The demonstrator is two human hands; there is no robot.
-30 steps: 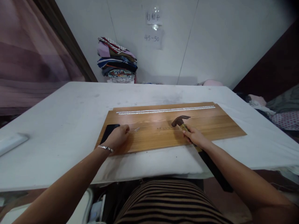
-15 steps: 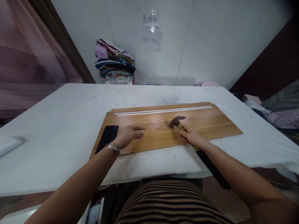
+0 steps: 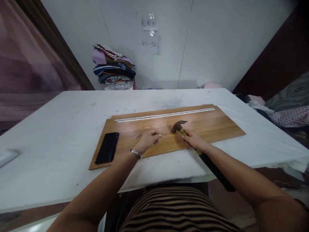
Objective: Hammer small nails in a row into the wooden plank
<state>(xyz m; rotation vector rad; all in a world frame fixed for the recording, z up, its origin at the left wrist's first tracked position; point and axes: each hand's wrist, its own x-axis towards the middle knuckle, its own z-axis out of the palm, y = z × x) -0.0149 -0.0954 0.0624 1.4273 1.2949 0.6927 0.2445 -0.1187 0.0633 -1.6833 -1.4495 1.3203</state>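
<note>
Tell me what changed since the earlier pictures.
The left hand moved right across the board, past the nails, toward the hammer, leaving the phone uncovered. Whether it holds a nail is unclear. The right hand still grips the hammer; phone and board stayed put.

1. Claw hammer [image 3: 205,159]: rusty-brown head, yellowish neck, long black handle; gripped near head, slanted; striking face to left, claw to right; head over board's middle, handle end past near edge
2. Board [image 3: 207,125]: brown wood grain, flat; two white strips along far side, small dark marks near middle
3. Nails [image 3: 137,136]: thin, silvery, lying together on board's left half
4. Thin piece [image 3: 162,137]: pinched left of hammer head; details too small to read
</note>
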